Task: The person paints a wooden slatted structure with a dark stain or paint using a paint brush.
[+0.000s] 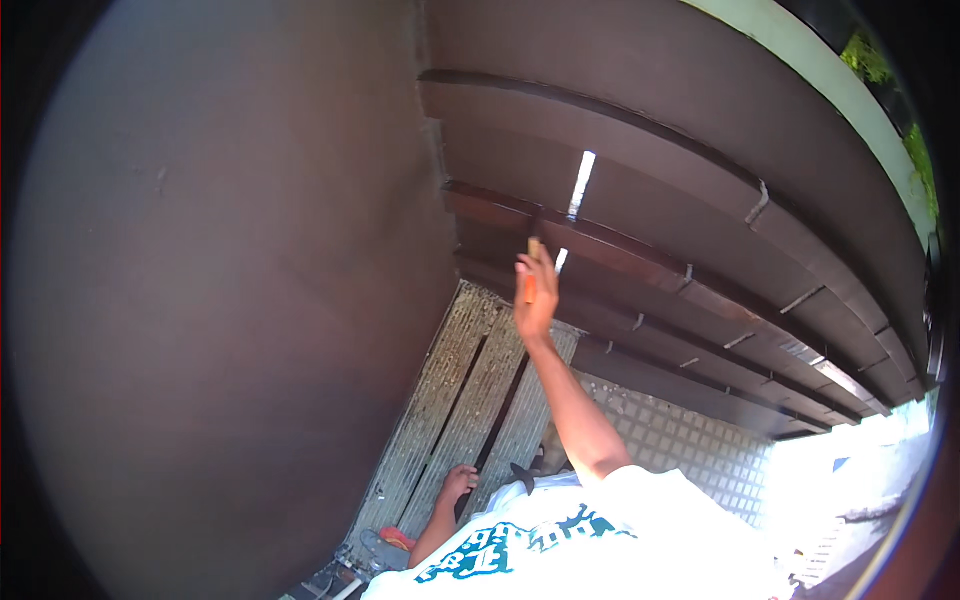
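My right hand (538, 295) is raised in front of a brown slatted panel, with its fingers closed round a paintbrush (530, 289). The brush has an orange handle and a tan band, and its dark tip points up at a glossy brown rail (590, 236). Lower down, my left hand (461, 481) is held low above ribbed wooden planks (440, 400). Its fingers look curled; whatever may be inside them is too small to make out.
A broad flat brown panel (230, 300) fills the left side. Narrow bright gaps show between the slats. Patterned paving (680, 420) lies below on the right. Beside my left forearm is a grey container (383, 550) with something red at it. Greenery (868, 58) shows at upper right.
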Available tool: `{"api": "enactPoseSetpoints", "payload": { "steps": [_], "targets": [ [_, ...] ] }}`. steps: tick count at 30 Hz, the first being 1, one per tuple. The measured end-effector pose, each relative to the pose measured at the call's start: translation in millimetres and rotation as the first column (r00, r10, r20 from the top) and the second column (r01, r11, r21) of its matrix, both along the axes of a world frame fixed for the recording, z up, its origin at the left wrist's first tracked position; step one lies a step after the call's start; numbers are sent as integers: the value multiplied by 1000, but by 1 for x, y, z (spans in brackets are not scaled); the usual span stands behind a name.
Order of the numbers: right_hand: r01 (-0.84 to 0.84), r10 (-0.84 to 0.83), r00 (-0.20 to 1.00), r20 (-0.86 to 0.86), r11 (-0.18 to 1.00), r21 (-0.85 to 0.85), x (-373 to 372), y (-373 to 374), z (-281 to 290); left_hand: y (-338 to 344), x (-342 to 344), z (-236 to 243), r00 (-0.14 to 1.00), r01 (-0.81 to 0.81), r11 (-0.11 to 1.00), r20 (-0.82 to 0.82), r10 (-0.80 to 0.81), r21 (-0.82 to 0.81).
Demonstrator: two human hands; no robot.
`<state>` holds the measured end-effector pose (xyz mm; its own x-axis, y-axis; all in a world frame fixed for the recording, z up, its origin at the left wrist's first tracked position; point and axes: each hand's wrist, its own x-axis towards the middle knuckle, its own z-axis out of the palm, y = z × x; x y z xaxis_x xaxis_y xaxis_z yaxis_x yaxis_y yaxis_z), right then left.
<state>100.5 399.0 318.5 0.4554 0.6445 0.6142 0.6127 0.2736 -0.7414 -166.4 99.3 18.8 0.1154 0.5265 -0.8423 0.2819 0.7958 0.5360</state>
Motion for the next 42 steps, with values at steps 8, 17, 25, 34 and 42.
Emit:
{"api": "enactPoseSetpoints", "payload": {
  "steps": [8,17,25,34,42],
  "targets": [
    [135,-131,990,47,986,-100,-30,13,-10,-14,-16,6,997,-68,996,-25,67,-57],
    [-290,293,956,-11,941,-174,-87,77,-9,-29,-10,16,989,-145,987,0,145,-74],
    [-77,79,995,-54,996,40,-45,40,-22,-34,-18,15,985,-165,982,-57,161,-90],
    [63,-57,991,-117,997,49,-67,53,-39,-37,-11,11,980,-199,978,-21,198,-57],
    [-223,218,974,-68,972,-76,-112,96,-23,-61,-29,-2,961,-273,956,16,276,-104]
  ]
}}
